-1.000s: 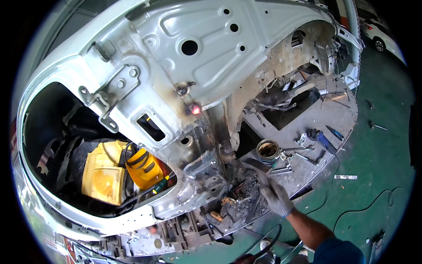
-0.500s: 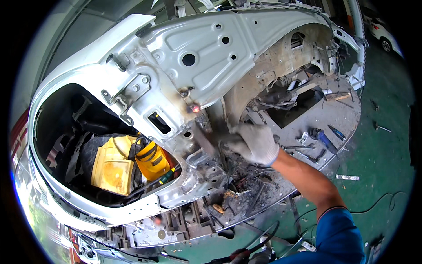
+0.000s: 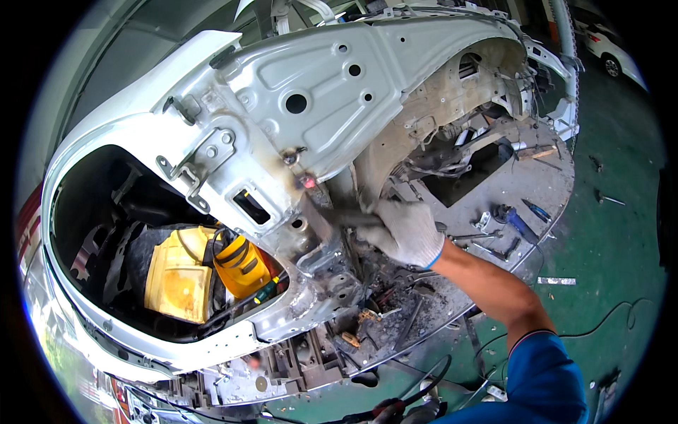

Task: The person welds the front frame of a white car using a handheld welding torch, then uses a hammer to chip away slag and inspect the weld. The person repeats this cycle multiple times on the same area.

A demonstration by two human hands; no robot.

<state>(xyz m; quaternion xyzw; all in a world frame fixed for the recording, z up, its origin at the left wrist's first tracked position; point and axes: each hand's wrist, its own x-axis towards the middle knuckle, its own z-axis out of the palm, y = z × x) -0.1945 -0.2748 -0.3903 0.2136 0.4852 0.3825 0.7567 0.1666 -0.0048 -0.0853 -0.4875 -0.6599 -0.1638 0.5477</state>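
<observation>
My right hand point(image 3: 406, 232), in a whitish knit glove, is closed round the handle of a hammer point(image 3: 346, 218). Motion smears the tool, and its brownish head point(image 3: 311, 212) lies against or just over the bare metal of the car body's pillar point(image 3: 321, 237). A small reddish hot spot point(image 3: 308, 182) shows on the scorched seam just above. At the lower edge, my gloved left hand point(image 3: 387, 415) is partly cut off. It grips what looks like a welding torch point(image 3: 390, 405), dark with a red part and a black cable.
The pale grey car body point(image 3: 332, 134) stands over a metal platform point(image 3: 519, 247) strewn with debris. A blue power tool point(image 3: 521, 225), pliers point(image 3: 538, 210) and wrenches lie right. Yellow pieces point(image 3: 180, 283) show through the door opening. A cable point(image 3: 600, 328) crosses the green floor.
The glow on the seam has dimmed. My right hand stays by the pillar, with the hammer head now slightly higher and farther left. The whole view has shifted a little.
</observation>
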